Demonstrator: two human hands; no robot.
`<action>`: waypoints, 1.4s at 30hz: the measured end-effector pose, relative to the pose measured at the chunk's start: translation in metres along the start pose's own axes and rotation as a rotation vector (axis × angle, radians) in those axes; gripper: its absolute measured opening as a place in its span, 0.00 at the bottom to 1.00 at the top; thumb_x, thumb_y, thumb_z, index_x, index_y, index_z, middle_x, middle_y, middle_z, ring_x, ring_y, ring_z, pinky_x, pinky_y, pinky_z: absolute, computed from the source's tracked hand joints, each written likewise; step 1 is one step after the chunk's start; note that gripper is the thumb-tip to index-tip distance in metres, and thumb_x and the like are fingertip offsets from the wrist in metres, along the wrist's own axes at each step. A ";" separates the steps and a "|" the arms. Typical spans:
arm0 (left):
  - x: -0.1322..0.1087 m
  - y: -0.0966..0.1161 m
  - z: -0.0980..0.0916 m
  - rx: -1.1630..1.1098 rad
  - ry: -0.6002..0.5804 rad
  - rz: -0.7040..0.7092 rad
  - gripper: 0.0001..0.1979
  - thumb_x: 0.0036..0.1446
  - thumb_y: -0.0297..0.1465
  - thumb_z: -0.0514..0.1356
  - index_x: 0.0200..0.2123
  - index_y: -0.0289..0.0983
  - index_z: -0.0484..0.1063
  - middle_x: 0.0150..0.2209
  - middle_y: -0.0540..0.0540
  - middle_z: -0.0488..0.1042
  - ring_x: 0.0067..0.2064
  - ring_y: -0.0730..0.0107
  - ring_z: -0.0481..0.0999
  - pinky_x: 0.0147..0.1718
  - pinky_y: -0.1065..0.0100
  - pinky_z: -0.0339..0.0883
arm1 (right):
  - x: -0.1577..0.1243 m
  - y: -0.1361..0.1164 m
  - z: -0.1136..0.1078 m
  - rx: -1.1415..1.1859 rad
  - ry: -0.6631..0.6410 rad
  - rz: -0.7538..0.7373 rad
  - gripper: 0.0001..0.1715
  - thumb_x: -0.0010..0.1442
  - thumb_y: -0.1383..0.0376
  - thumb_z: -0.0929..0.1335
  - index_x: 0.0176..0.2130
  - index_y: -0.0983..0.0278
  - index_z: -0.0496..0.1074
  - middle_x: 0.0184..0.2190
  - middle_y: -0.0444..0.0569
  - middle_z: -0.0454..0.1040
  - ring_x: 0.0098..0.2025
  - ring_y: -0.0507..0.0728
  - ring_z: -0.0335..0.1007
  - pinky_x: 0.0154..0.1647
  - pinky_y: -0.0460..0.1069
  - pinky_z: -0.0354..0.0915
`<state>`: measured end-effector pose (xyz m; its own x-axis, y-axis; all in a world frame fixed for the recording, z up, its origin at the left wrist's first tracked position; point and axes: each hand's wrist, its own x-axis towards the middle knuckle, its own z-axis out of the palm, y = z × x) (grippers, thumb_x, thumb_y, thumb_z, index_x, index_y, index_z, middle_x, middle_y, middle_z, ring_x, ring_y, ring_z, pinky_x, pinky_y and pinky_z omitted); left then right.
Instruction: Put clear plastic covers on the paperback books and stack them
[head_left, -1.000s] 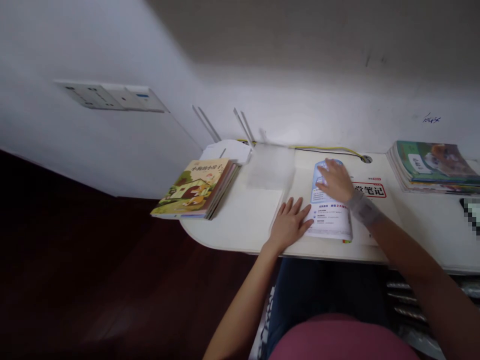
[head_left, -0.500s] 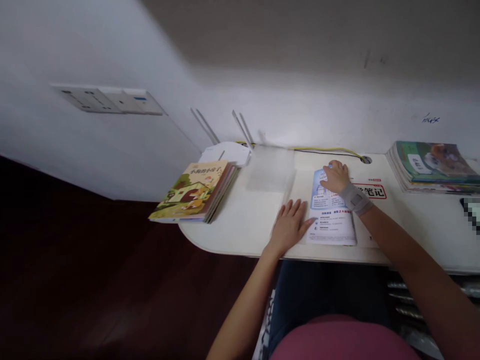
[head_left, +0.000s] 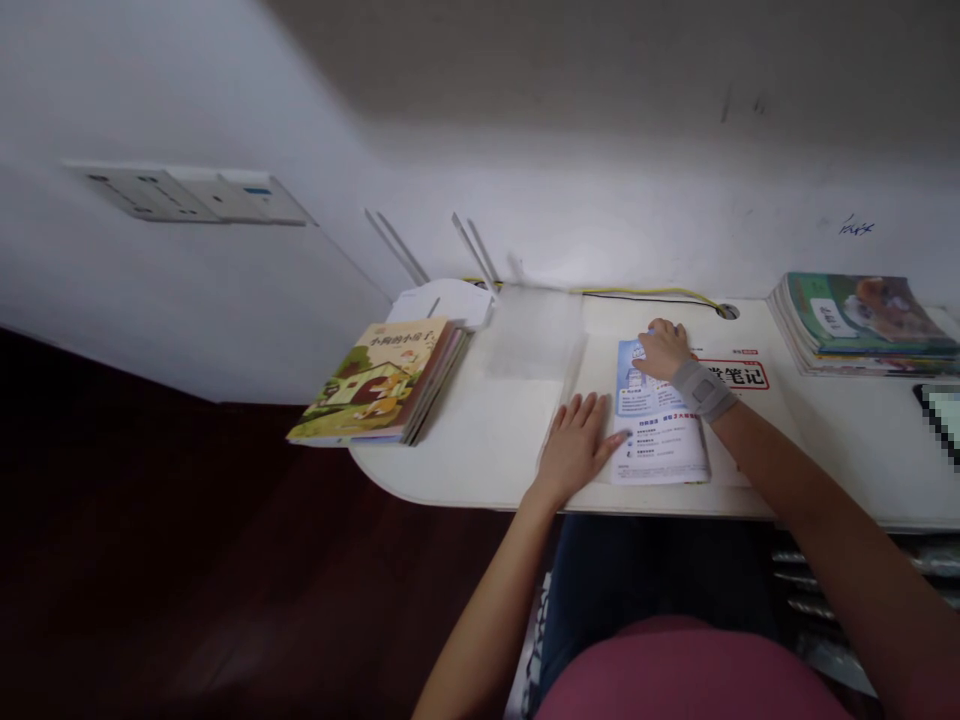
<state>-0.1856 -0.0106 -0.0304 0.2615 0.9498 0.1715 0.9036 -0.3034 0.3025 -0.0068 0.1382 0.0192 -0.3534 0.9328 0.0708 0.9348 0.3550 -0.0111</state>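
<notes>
A printed blue-and-white leaflet or folded cover flap (head_left: 660, 452) lies over a white workbook (head_left: 739, 415) with red-framed lettering; whether the two are joined I cannot tell. My right hand (head_left: 664, 350), with a grey wristband, rests on the top of the printed sheet, fingers bent and thumb apart. Spread flat, my left hand (head_left: 576, 448) lies on the left, its thumb touching the sheet's left edge. Under and beyond it, a clear plastic sheet (head_left: 532, 335) extends to the left and back over the desk.
A white router (head_left: 442, 300) with raised antennas stands at the back left, behind a stack of picture books (head_left: 375, 385) overhanging the desk (head_left: 450, 465) edge. Another book stack (head_left: 862, 325) sits at the right, with a phone-like device (head_left: 937, 415) before it. A yellow cable (head_left: 645, 292) runs along the wall.
The view has shifted slightly, so everything sits a little further left and up. Both hands stay in nearly the same places on the sheet and plastic.
</notes>
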 end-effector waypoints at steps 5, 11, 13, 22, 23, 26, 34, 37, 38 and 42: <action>-0.001 0.001 -0.001 -0.015 -0.005 0.008 0.37 0.60 0.52 0.46 0.64 0.35 0.52 0.64 0.37 0.56 0.66 0.50 0.51 0.61 0.49 0.49 | 0.000 0.000 -0.001 -0.003 -0.024 -0.007 0.22 0.54 0.56 0.67 0.45 0.65 0.73 0.53 0.59 0.63 0.55 0.65 0.55 0.56 0.62 0.49; -0.002 0.001 -0.005 -0.047 -0.012 0.011 0.36 0.59 0.51 0.48 0.63 0.35 0.53 0.62 0.39 0.60 0.65 0.50 0.54 0.61 0.50 0.50 | 0.002 -0.004 -0.004 0.008 -0.018 -0.011 0.22 0.55 0.56 0.67 0.46 0.65 0.72 0.53 0.59 0.63 0.55 0.65 0.55 0.55 0.61 0.49; -0.002 0.000 -0.005 -0.045 -0.011 0.018 0.37 0.58 0.52 0.50 0.63 0.35 0.53 0.62 0.39 0.61 0.64 0.50 0.55 0.61 0.50 0.51 | 0.003 -0.004 -0.004 0.010 -0.044 -0.002 0.22 0.55 0.55 0.67 0.45 0.65 0.72 0.53 0.59 0.63 0.55 0.65 0.55 0.54 0.61 0.50; -0.005 0.001 -0.006 -0.051 0.010 0.021 0.34 0.60 0.49 0.50 0.63 0.37 0.53 0.62 0.40 0.61 0.65 0.53 0.55 0.61 0.51 0.50 | 0.003 -0.004 -0.002 0.033 0.013 0.080 0.22 0.56 0.56 0.67 0.47 0.67 0.70 0.52 0.59 0.63 0.53 0.64 0.56 0.53 0.58 0.51; -0.005 0.001 -0.006 -0.044 0.007 0.017 0.34 0.59 0.49 0.51 0.64 0.37 0.53 0.63 0.40 0.60 0.65 0.53 0.53 0.61 0.50 0.50 | 0.004 -0.005 -0.001 0.034 0.020 0.090 0.22 0.56 0.57 0.67 0.47 0.67 0.70 0.52 0.60 0.63 0.53 0.64 0.56 0.53 0.58 0.51; -0.005 0.002 -0.006 -0.020 -0.012 0.009 0.35 0.58 0.49 0.52 0.64 0.39 0.52 0.64 0.41 0.58 0.66 0.52 0.50 0.61 0.48 0.48 | 0.009 -0.009 0.002 0.035 0.028 0.097 0.21 0.57 0.59 0.66 0.48 0.67 0.69 0.52 0.60 0.64 0.54 0.64 0.57 0.54 0.59 0.51; -0.005 -0.001 -0.005 -0.027 -0.026 0.000 0.31 0.58 0.47 0.54 0.62 0.39 0.58 0.64 0.41 0.58 0.66 0.50 0.52 0.61 0.48 0.48 | -0.039 -0.002 -0.009 0.155 0.173 -0.125 0.29 0.62 0.55 0.62 0.59 0.63 0.61 0.66 0.59 0.48 0.67 0.68 0.36 0.62 0.67 0.41; -0.004 -0.002 -0.004 -0.055 -0.026 0.000 0.32 0.58 0.46 0.54 0.62 0.38 0.57 0.64 0.40 0.58 0.66 0.50 0.51 0.61 0.47 0.48 | -0.073 0.015 0.005 0.286 0.181 -0.102 0.34 0.60 0.52 0.64 0.61 0.64 0.60 0.67 0.60 0.43 0.68 0.70 0.33 0.62 0.67 0.44; -0.005 -0.002 -0.004 -0.070 -0.022 0.001 0.32 0.58 0.46 0.54 0.62 0.38 0.57 0.64 0.40 0.58 0.66 0.50 0.51 0.61 0.46 0.48 | -0.081 0.019 0.012 0.336 0.163 -0.098 0.36 0.60 0.52 0.64 0.61 0.65 0.59 0.68 0.61 0.42 0.68 0.69 0.34 0.62 0.66 0.45; -0.006 -0.006 -0.007 -0.176 0.062 -0.028 0.31 0.59 0.45 0.53 0.61 0.35 0.58 0.63 0.38 0.59 0.65 0.55 0.53 0.61 0.52 0.51 | -0.096 0.025 0.034 0.458 0.113 -0.110 0.39 0.59 0.53 0.65 0.63 0.68 0.55 0.68 0.63 0.40 0.69 0.68 0.33 0.63 0.64 0.47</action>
<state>-0.1944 -0.0149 -0.0267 0.2103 0.9533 0.2166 0.8353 -0.2903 0.4669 0.0492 0.0594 -0.0222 -0.4197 0.8845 0.2037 0.7713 0.4659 -0.4337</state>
